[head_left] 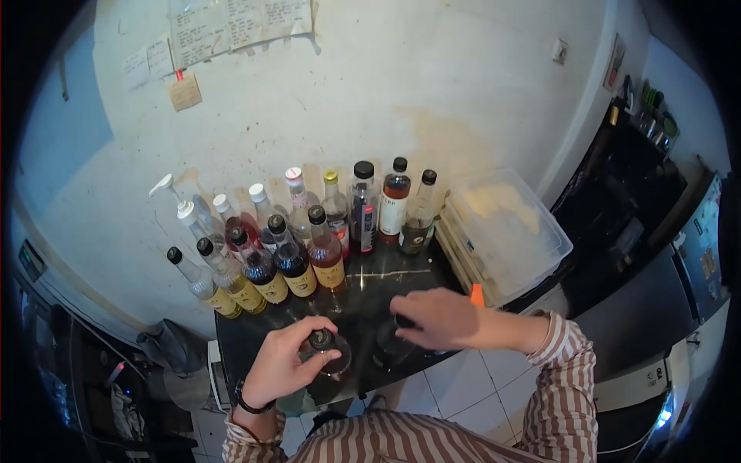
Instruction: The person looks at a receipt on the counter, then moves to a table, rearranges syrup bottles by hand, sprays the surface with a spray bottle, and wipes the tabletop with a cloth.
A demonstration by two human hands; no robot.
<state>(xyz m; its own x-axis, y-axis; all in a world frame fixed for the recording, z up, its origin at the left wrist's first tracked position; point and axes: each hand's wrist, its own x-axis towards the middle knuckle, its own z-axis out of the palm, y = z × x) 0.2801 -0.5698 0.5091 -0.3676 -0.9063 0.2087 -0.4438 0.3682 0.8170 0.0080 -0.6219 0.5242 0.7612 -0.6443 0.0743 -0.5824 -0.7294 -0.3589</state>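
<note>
My left hand (297, 356) is wrapped round the neck of a black-capped bottle (337, 361) near the front edge of the black table (363, 390). To its right, my right hand (428, 318) has its fingers closed round the dark top of another bottle (392, 349), which is blurred and partly hidden. Behind both hands stands a front row of black-capped bottles with yellow labels, among them an amber one (327, 258) and a dark one (296, 266).
A back row holds a pump bottle (187, 212), white-capped bottles and a tall labelled bottle (394, 202). Stacked clear plastic containers (513, 231) stand at the right, with an orange item (477, 295) by their front. Handwritten papers (231, 27) hang on the wall.
</note>
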